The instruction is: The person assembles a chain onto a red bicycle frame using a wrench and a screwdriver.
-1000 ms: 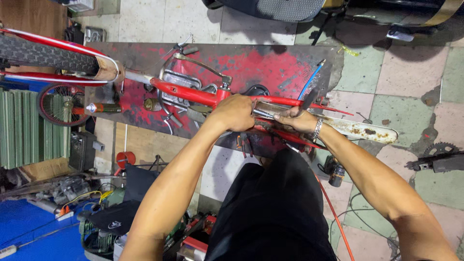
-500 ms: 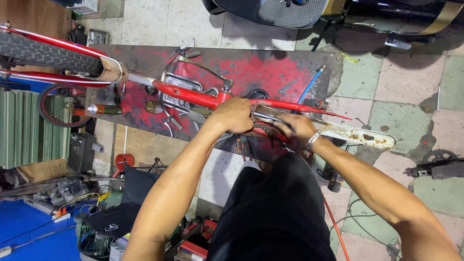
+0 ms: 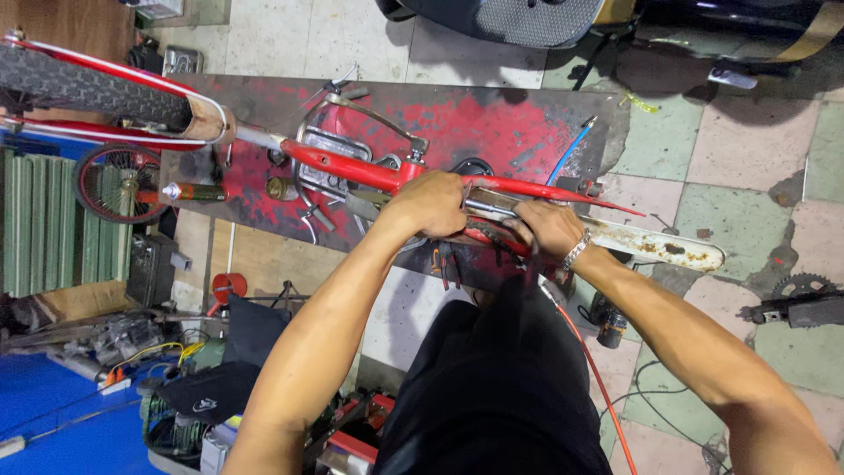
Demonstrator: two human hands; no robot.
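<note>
Fingers [image 3: 444, 207] of both hands curled around metal bar [image 3: 492, 204] | bicycle frame [image 3: 352, 169]: red, glossy, slim tubes

the red bike frame [image 3: 369, 171] lies across the red-stained metal sheet [image 3: 519, 119], blocking passage over its middle. loose parts [image 3: 299, 189] crowd the left side; a blue hose [image 3: 571, 149] crosses the right. bare sheet behind the frame leaves open room for a hand.

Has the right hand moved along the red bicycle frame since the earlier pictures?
Yes. The right hand slid left along the red bicycle frame, nearer the left hand.
</note>
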